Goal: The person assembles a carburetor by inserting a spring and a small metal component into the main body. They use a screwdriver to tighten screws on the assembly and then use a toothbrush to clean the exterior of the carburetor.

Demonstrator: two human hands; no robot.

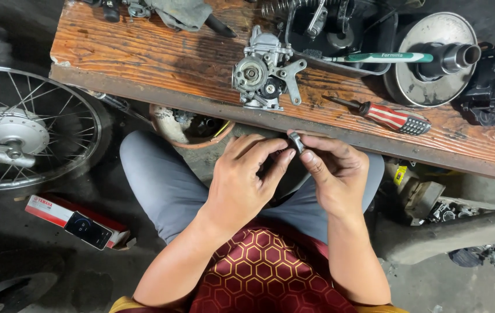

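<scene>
Holding: a small metal part (pixel 297 141), grey and dark, is pinched between both hands above the lap, just below the near edge of the wooden bench (pixel 160 64).
Right hand: the right hand (pixel 333 173) has thumb and forefinger clamped on the small metal part; the other fingers curl under the palm.
Left hand: the left hand (pixel 244 179) meets the right from the other side, fingertips drawn together at the part's lower end (whether they grip it or only touch it, cannot tell).
Carburettor: a silver carburettor body (pixel 263 71) stands on the bench near its front edge, straight ahead of the hands and apart from them.
Screwdriver: a screwdriver (pixel 387 115) with a red and white striped handle lies to the right of the carburettor, blade pointing left.
Toothbrush: a green and white toothbrush (pixel 382 57) rests across the rim of a dark tray (pixel 375 36) behind the carburettor.
Pulley: a round metal pulley disc (pixel 433 58) with a dark hub sits at the bench's right end.
Floor, left: a spoked wheel (pixel 24 133) lies on its side; a red and white box (pixel 76 222) lies near it.
Under bench: a bowl (pixel 188 128) holding small parts sits just beyond the left knee (contents too dim to name).
</scene>
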